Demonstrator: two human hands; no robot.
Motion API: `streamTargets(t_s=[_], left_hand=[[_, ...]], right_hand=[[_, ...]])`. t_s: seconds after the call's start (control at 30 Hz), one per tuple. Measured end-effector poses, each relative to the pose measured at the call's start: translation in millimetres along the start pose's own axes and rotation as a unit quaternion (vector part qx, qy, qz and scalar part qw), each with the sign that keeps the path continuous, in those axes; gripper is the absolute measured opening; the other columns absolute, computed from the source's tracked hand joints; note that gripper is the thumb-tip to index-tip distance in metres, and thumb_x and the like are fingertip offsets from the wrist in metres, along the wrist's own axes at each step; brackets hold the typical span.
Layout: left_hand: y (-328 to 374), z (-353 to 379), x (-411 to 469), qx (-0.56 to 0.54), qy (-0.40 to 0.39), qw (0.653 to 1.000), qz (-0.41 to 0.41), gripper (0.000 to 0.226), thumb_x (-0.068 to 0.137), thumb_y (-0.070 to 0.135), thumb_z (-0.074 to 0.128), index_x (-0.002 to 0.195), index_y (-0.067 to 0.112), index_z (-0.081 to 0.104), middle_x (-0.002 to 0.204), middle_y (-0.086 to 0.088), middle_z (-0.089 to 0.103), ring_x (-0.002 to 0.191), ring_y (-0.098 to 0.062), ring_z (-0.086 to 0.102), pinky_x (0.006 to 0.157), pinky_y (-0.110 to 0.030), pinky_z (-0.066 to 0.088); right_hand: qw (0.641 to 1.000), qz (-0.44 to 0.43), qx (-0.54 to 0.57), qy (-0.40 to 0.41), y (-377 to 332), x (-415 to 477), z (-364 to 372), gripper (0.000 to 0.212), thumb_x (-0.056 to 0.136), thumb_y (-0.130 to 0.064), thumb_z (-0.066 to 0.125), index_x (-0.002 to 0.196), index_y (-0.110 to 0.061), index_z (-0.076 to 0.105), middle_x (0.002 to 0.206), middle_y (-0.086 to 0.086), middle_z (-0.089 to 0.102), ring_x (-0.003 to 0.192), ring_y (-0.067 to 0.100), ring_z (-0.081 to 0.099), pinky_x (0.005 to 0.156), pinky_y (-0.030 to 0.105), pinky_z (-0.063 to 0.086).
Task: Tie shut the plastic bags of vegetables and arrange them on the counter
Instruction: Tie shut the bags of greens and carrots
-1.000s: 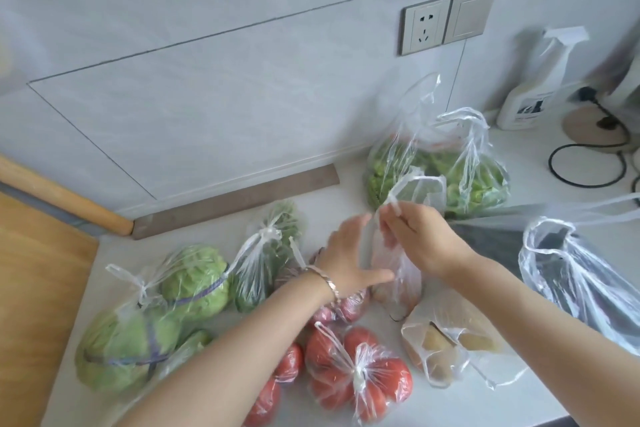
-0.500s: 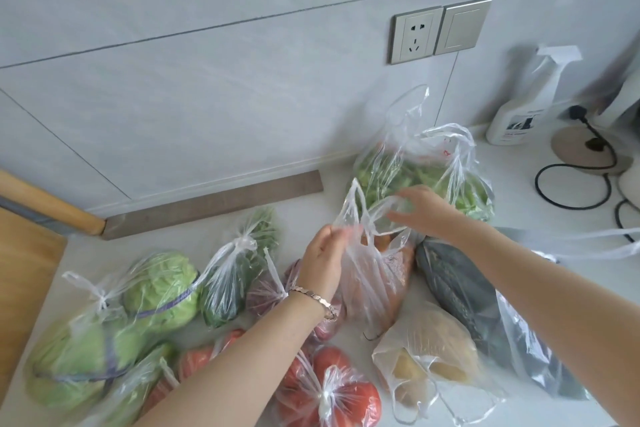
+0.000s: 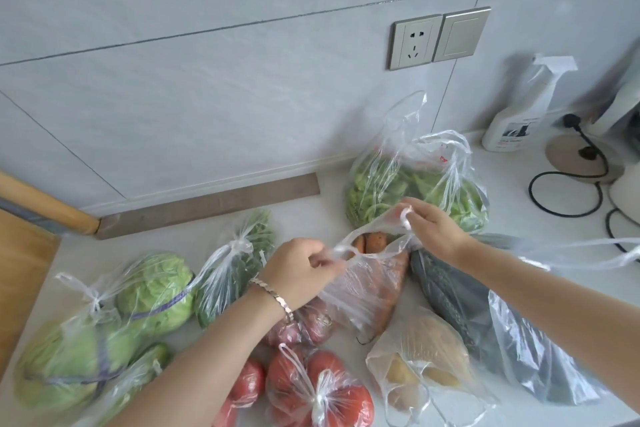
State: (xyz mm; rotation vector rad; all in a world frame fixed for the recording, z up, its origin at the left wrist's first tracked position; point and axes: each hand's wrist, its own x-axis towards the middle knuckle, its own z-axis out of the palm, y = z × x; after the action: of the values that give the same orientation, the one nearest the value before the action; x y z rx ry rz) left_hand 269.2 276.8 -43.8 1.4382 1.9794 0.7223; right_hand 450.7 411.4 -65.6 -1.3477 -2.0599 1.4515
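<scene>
Left hand (image 3: 298, 269) and right hand (image 3: 433, 229) each pinch a handle of the carrot bag (image 3: 370, 284) (mouth open), tomato bag (image 3: 318, 388) at 6 o'clock on worktop (image 3: 311, 204).

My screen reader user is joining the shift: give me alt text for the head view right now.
Both hands pull the two handles of a clear bag of carrots apart on a white counter, left hand on one handle, right hand on the other. Knotted bags of cabbages and tomatoes lie nearer; a bag of potatoes lies open.
</scene>
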Motion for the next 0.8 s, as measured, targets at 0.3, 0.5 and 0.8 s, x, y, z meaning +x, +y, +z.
streamTargets(t_s=[0.3,0.5,0.8], left_hand=[[-4.7,-10.3,4.2,-0.571,-0.058,0.817,-0.054,0.019,0.074,0.022,0.055,0.062,0.014,0.043,0.082,-0.006,0.073,0.088,-0.018,0.067,0.093,-0.037,0.04],[-0.6,-2.6,4.7,-0.622,0.044,0.776,-0.092,0.022,0.093,0.009,0.039,0.073,0.013,0.049,0.066,0.0,0.053,0.062,-0.011,0.053,0.072,-0.031,0.047],[28.1,-9.5,-17.9,-0.596,0.141,0.789,-0.046,0.008,0.074,0.006,0.052,0.073,0.014,0.049,0.057,0.005,0.046,0.04,-0.002,0.032,0.041,-0.013,0.027]], right_hand=[[0.948,0.01,0.313,0.047,-15.1,-13.2,14.2,0.046,0.092,-0.001,0.022,0.049,-0.014,0.032,0.035,-0.003,0.033,0.041,0.018,0.04,0.074,0.038,0.05],[0.943,0.05,0.325,0.049,-24.0,-17.9,20.5,0.04,0.085,0.003,0.027,0.05,-0.016,0.031,0.044,-0.005,0.023,0.046,0.013,0.017,0.047,0.027,0.025],[0.99,-0.079,0.112,0.024,-71.9,-29.0,-3.5,0.04,0.09,-0.012,0.041,0.051,-0.008,0.051,0.042,-0.005,0.027,0.04,0.009,0.024,0.043,0.017,0.026]])
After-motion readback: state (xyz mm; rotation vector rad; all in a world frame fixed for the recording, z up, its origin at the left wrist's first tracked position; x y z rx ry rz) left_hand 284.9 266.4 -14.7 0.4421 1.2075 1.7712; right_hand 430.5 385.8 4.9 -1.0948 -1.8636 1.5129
